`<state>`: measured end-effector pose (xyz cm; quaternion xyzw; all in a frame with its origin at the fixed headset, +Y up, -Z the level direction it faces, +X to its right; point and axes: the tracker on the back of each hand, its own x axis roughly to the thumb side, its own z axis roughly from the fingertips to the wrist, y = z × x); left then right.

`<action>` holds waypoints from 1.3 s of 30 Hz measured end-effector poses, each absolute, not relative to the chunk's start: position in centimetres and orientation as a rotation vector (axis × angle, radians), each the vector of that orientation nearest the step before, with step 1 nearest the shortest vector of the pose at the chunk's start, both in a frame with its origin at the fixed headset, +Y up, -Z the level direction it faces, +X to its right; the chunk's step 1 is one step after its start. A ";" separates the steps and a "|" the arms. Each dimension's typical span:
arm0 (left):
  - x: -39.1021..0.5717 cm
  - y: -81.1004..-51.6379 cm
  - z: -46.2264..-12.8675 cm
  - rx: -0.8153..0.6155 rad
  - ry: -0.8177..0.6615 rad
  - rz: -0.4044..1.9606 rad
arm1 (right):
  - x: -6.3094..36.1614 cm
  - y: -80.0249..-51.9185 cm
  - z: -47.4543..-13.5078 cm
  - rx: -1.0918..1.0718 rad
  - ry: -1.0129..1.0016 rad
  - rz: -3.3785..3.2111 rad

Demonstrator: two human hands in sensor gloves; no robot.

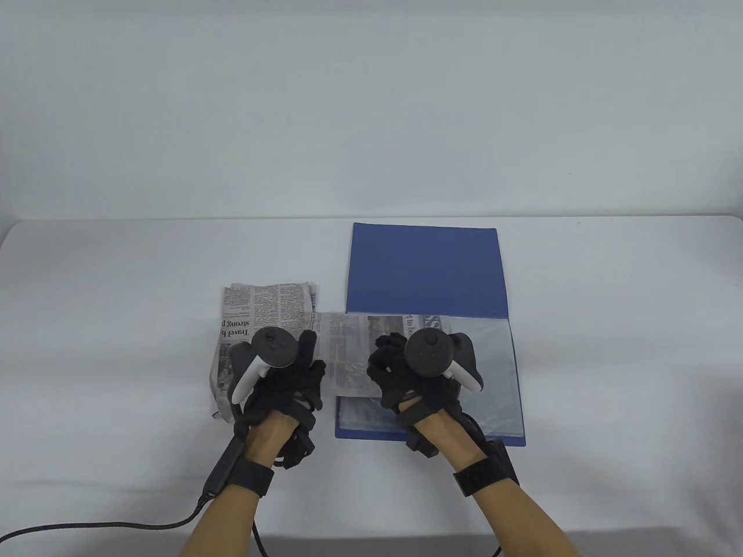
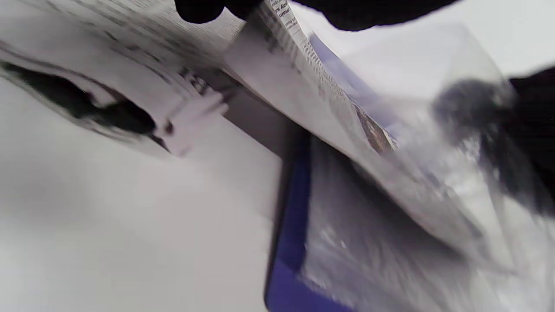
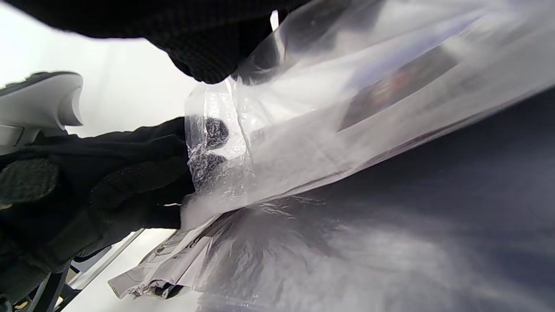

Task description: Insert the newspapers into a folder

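The table view looks down from above and in front of the person, facing the far wall, taking in the whole white table [image 1: 116,290] from a distance; the left wrist view sits low and close beneath the left hand [image 1: 278,377], tilted, facing right toward the blue folder [image 2: 290,225]; the right wrist view is closer still, facing left along the clear sleeve [image 3: 347,108]; both wrist views share that sleeve and the newspaper sheet [image 2: 277,82].

White table [image 1: 116,301] under blue folder [image 1: 426,270], newspaper stack [image 1: 264,301].
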<state>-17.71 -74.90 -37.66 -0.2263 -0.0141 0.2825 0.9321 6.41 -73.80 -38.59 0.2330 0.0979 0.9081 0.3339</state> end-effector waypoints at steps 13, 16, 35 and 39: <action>-14.8 -74.9 -37.2 -0.514 -0.259 0.640 | 6.7 -73.6 -38.8 0.594 0.237 2.351; -15.5 -74.4 -37.2 -0.549 -0.252 0.607 | 6.8 -73.5 -38.8 0.587 0.229 2.345; -13.8 -73.8 -37.1 -0.371 -0.114 0.544 | 7.7 -72.9 -38.9 0.533 0.182 2.291; -14.6 -73.9 -37.9 -0.384 -0.062 0.747 | 8.4 -71.8 -38.8 0.525 0.141 2.207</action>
